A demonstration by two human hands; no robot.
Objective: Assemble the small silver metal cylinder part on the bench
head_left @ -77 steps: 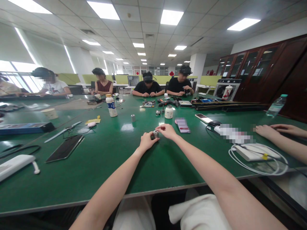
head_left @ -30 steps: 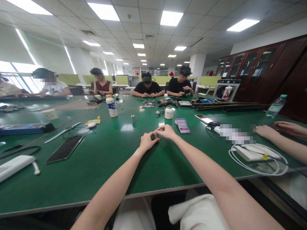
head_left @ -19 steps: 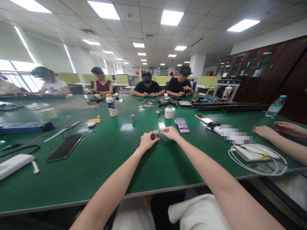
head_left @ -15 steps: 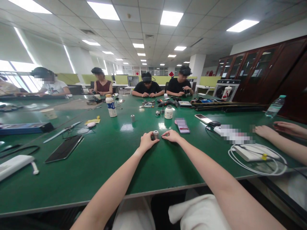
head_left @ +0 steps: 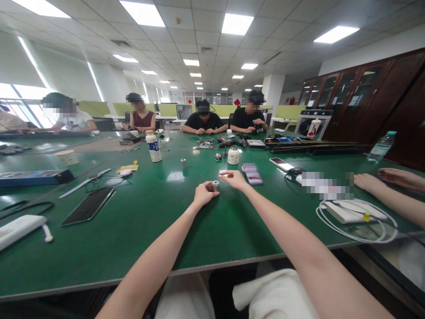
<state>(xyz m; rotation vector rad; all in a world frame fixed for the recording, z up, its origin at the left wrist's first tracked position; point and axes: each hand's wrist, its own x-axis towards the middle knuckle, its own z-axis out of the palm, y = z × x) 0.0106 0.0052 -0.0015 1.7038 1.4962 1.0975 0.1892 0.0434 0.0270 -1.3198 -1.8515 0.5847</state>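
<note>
A small silvery metal cylinder (head_left: 215, 186) stands upright on the green table (head_left: 139, 248). Fingers and thumb of my left hand (head_left: 203, 195) wrap round its left side and front. My right hand (head_left: 235, 179) is above and to the right of the cylinder, apart from it, with thumb and fingertips pinched together; whatever they hold is too small to make out. Farther off stands a second small metal cylinder (head_left: 183, 164). Beyond my right hand is a white jar (head_left: 233, 156), with small dark metal parts (head_left: 218, 156) beside it.
A purple phone (head_left: 252, 173) lies right of my right hand. Farther right are a power bank-like white box (head_left: 352, 212) with coiled cable and another person's hands (head_left: 368, 182). A bottle (head_left: 153, 147) and a tablet (head_left: 88, 207) are on the left. Several people sit opposite.
My right hand has moved up and away from me, from beside the cylinder to above its right side. My left hand remains round the cylinder.
</note>
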